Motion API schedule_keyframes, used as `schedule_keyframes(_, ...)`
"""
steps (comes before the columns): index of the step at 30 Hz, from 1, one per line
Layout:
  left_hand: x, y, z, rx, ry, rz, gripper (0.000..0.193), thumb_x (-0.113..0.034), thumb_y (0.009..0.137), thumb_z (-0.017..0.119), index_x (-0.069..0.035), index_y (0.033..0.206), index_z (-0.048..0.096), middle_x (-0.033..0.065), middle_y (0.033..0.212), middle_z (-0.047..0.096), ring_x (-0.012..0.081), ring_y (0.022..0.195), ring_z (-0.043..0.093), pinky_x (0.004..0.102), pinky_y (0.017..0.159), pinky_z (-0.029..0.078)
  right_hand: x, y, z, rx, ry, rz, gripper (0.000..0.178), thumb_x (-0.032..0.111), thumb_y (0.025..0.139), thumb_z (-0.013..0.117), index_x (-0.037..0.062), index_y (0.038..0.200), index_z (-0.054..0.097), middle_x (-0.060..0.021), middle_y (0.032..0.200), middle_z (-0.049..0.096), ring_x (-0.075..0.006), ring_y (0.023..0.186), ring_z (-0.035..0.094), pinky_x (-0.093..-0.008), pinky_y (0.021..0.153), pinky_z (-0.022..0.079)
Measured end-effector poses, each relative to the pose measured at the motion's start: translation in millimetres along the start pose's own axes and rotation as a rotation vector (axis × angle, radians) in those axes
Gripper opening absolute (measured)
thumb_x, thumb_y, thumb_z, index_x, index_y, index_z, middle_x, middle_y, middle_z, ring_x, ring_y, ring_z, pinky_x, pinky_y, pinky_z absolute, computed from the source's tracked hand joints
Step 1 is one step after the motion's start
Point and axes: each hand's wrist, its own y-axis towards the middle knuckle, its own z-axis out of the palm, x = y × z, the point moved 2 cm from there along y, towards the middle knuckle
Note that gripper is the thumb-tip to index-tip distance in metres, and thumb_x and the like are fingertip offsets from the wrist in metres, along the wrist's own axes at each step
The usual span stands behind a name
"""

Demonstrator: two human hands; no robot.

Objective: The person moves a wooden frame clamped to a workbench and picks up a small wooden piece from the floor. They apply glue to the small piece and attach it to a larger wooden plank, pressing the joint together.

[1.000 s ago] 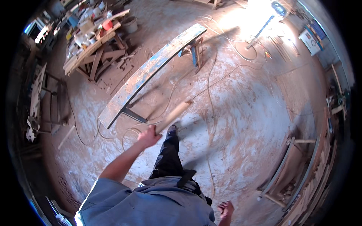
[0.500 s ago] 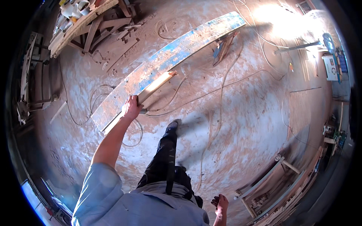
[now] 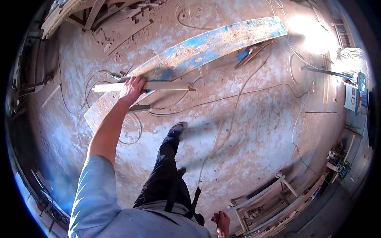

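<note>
My left hand (image 3: 133, 89) is closed over a pale wooden strip (image 3: 168, 85), gripping it left of its middle. The strip lies crosswise over the near part of a long bench plank (image 3: 190, 53) with flaking blue paint, and its right end reaches past the plank's near edge. Whether the strip rests on the plank or is lifted just off it, I cannot tell. Low at the right, my right hand (image 3: 221, 220) hangs beside my body with curled fingers; what is inside them, if anything, is hidden.
Cables (image 3: 234, 93) loop across the dusty floor around the bench. A standing fan (image 3: 353, 65) is at the far right by a bright light patch. A wooden frame (image 3: 258, 194) lies at the lower right. Wood scraps (image 3: 131, 35) and a worktable (image 3: 63, 16) are at the upper left.
The wooden strip has swung clockwise from lying along the plank's near edge to lying across it, with my left hand still on it. The whole view has shifted.
</note>
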Motion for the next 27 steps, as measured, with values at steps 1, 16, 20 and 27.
schedule_keyframes(1, 1.6, 1.1, 1.0, 0.013, -0.012, 0.004, 0.047, -0.029, 0.071, 0.077, -0.013, 0.111, 0.059, 0.0061, 0.112, 0.058, 0.027, 0.108, 0.054, 0.0403, 0.092, 0.045, 3.0, 0.1, 2.9, 0.001, 0.0, 0.0, 0.027, 0.018, 0.094, 0.05, -0.0035, 0.111, 0.055, -0.0155, 0.084, 0.066, -0.024, 0.064, 0.065, -0.0379, 0.058, 0.058)
schedule_keyframes(16, -58.6, -249.4, -29.8, 0.06, -0.556, -0.375, 0.051, -0.007, 0.082, 0.055, -0.009, 0.132, 0.047, 0.0212, 0.115, 0.057, 0.0389, 0.104, 0.057, 0.0456, 0.086, 0.048, 15.3, 0.1, 44.1, 0.122, -0.101, -0.3, 0.034, 0.017, 0.094, 0.051, -0.001, 0.123, 0.049, -0.0153, 0.093, 0.064, -0.0217, 0.072, 0.064, -0.0364, 0.062, 0.058)
schedule_keyframes(20, -27.6, -475.0, 17.5, 0.454, -0.568, -0.836, 0.047, -0.013, 0.082, 0.055, -0.016, 0.129, 0.055, 0.0204, 0.101, 0.067, 0.0366, 0.098, 0.063, 0.0456, 0.084, 0.05, -12.4, 3.1, 85.8, 0.238, -0.083, -0.406, 0.032, 0.016, 0.094, 0.052, -0.0003, 0.122, 0.05, -0.0151, 0.093, 0.064, -0.0217, 0.071, 0.063, -0.0366, 0.063, 0.058)
schedule_keyframes(27, 30.0, -716.7, -30.2, 1.035, -0.733, -1.235, 0.051, -0.029, 0.09, 0.057, -0.009, 0.134, 0.041, 0.0149, 0.099, 0.066, 0.0293, 0.09, 0.068, 0.0505, 0.071, 0.056, -129.2, 24.7, 145.4, 0.32, -0.135, -0.381, 0.028, 0.019, 0.092, 0.053, -0.0042, 0.107, 0.057, -0.0145, 0.088, 0.063, -0.0238, 0.068, 0.064, -0.0372, 0.059, 0.058)
